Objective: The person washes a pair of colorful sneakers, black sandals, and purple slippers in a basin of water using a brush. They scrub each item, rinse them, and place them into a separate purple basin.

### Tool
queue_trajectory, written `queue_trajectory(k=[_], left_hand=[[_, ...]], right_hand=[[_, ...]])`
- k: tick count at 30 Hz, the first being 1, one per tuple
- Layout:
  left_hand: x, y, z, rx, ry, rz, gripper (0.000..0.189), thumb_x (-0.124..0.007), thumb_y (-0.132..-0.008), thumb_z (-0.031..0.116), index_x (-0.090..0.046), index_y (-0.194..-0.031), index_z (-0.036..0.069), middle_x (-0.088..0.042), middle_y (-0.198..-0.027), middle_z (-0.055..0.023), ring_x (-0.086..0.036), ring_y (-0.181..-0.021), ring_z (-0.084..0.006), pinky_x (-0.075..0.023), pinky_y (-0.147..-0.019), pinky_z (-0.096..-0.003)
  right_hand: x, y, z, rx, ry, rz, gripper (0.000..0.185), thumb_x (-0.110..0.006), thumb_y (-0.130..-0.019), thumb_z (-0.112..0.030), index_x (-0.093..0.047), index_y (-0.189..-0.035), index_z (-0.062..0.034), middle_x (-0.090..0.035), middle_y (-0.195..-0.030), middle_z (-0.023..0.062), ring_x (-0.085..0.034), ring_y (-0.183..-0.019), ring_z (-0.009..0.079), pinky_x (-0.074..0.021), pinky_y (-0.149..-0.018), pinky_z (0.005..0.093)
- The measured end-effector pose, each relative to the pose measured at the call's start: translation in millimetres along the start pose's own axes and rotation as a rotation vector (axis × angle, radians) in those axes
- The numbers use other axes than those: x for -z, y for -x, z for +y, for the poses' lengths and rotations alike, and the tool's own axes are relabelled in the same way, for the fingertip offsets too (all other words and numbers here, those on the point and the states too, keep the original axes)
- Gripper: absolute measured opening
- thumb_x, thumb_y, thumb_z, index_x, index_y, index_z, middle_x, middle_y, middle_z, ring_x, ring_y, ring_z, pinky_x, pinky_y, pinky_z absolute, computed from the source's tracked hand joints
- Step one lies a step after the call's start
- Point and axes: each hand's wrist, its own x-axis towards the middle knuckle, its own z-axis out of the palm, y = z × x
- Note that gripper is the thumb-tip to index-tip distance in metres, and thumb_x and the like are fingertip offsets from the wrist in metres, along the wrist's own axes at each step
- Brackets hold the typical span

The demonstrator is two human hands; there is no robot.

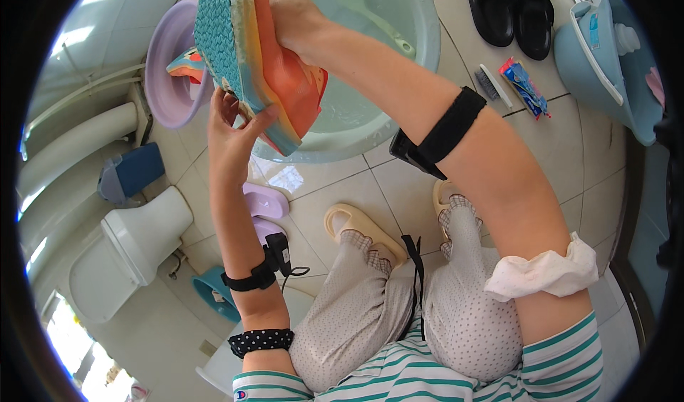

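Note:
An orange sneaker (288,86) with a teal patterned sole is raised on its side over the near left part of a large round tub of water (342,148). My left hand (238,129) grips the lower end of its sole edge, thumb on the near side. My right hand (299,22) is at the shoe's upper, its fingers partly hidden behind or inside the shoe; a bit of red shows by them. A pale long-handled brush or scoop (382,22) lies in the tub's water.
A purple basin (155,81) holds another orange and teal shoe (188,66). To the right are a scrub brush (492,85), a blue packet (525,87), black slippers (494,12) and a blue bucket (582,54). A toilet (125,252), lilac slippers (264,201) and a teal basin (214,295) stand left.

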Motion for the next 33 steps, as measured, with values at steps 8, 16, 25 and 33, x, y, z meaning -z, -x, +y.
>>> queue_trajectory(k=[8, 16, 25, 33], left_hand=[[0.3, -0.7, -0.5, 0.010, 0.075, 0.078, 0.073, -0.080, -0.066, 0.014, -0.042, -0.127, 0.003, -0.054, -0.113, -0.0075, -0.050, -0.104, -0.0177, -0.0412, -0.089, -0.0326], [-10.0, -12.0, 10.7, -0.005, 0.157, 0.210, 0.065, -0.080, -0.070, 0.023, -0.045, -0.117, -0.005, -0.056, -0.104, -0.0084, -0.054, -0.092, -0.0131, -0.0433, -0.080, -0.0254], [-10.3, -21.1, 39.5, -0.084, 0.041, 0.177, 0.061, -0.066, -0.081, 0.040, -0.044, -0.128, 0.007, -0.054, -0.110, -0.0040, -0.054, -0.094, -0.0135, -0.0470, -0.071, -0.0273], [4.8, -35.3, 25.8, -0.053, 0.043, 0.165, 0.064, -0.073, -0.073, 0.041, -0.050, -0.119, 0.002, -0.059, -0.104, -0.0066, -0.057, -0.094, -0.0118, -0.0519, -0.070, -0.0265]], right_hand=[[26.9, 24.3, 8.3, -0.135, -0.146, 0.070, 0.065, -0.036, -0.091, -0.058, -0.059, -0.100, 0.0016, -0.063, -0.096, 0.0200, -0.062, -0.089, 0.0317, -0.0485, -0.075, 0.0394], [-6.4, 69.0, 28.0, 0.036, 0.257, 0.004, 0.070, -0.027, -0.092, -0.061, -0.062, -0.096, -0.0009, -0.064, -0.098, 0.0212, -0.056, -0.102, 0.0410, -0.0415, -0.090, 0.0451], [-17.0, 15.9, 14.3, 0.452, 0.416, 0.156, 0.069, -0.022, -0.097, -0.044, -0.055, -0.102, 0.0163, -0.058, -0.093, 0.0373, -0.057, -0.094, 0.0480, -0.0445, -0.088, 0.0469], [-4.5, 9.8, 19.1, 0.338, 0.227, -0.017, 0.059, -0.031, -0.098, -0.046, -0.054, -0.110, 0.0071, -0.063, -0.086, 0.0235, -0.062, -0.089, 0.0345, -0.0465, -0.085, 0.0338]])
